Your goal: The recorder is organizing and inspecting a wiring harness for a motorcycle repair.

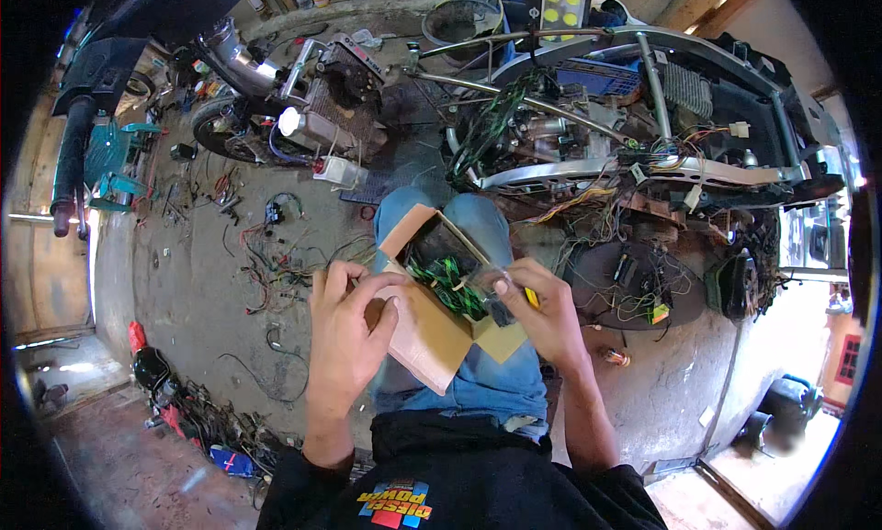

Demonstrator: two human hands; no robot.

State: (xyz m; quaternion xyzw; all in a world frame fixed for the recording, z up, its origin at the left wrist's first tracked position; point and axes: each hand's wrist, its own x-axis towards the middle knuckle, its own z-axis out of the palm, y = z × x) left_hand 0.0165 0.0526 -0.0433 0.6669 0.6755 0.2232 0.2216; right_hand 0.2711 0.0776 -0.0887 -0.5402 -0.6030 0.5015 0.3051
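An opened cardboard box (432, 332) rests on my lap, with its flaps spread. Inside it lies a bundle of green and black wires (448, 280). My left hand (351, 323) is at the box's left side, its thumb and index finger apart and the index fingertip against the cardboard. My right hand (547, 311) pinches a dark, partly see-through plastic-looking piece (493, 291) over the box's right edge. Something yellow (532, 298) shows between that hand's fingers; its kind is hidden.
A stripped motorcycle frame (634, 167) with hanging wires stands ahead on the right. An engine part (344, 103) and a wheel (216, 130) are ahead on the left. Loose wires (266, 264) lie on the floor at left. A dark round mat (634, 287) carries more wiring at right.
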